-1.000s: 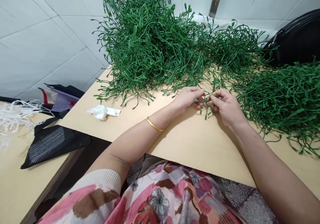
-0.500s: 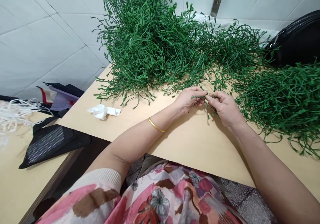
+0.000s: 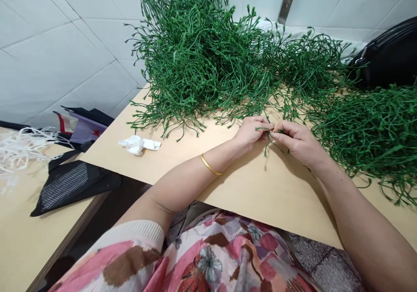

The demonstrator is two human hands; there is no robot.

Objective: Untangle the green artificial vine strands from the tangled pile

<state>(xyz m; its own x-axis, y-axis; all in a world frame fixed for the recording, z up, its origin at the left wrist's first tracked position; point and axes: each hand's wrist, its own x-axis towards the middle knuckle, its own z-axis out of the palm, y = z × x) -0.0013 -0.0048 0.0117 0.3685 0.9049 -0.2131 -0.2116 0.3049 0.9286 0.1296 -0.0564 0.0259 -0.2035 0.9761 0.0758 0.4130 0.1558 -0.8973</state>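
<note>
My left hand [image 3: 251, 131] and my right hand [image 3: 298, 141] meet fingertip to fingertip over the tan table [image 3: 228, 183]. Both pinch a small green plastic sprig [image 3: 267, 136], whose thin stems hang down between the fingers. A gold bangle [image 3: 210, 166] sits on my left wrist. A big heap of the same green plastic sprigs [image 3: 198, 57] rises just behind my hands. A second, flatter pile of sprigs [image 3: 371, 127] lies to the right of my right hand.
A crumpled white tissue [image 3: 138, 144] lies near the table's left edge. A black bag [image 3: 387, 57] stands at the back right against the tiled wall. On a lower table to the left are a black mesh pouch [image 3: 70, 185] and white strips [image 3: 22, 148].
Both hands stayed together on the sprig, with the fingertips drawing closer and working it. The view shifted slightly; the piles have not moved.
</note>
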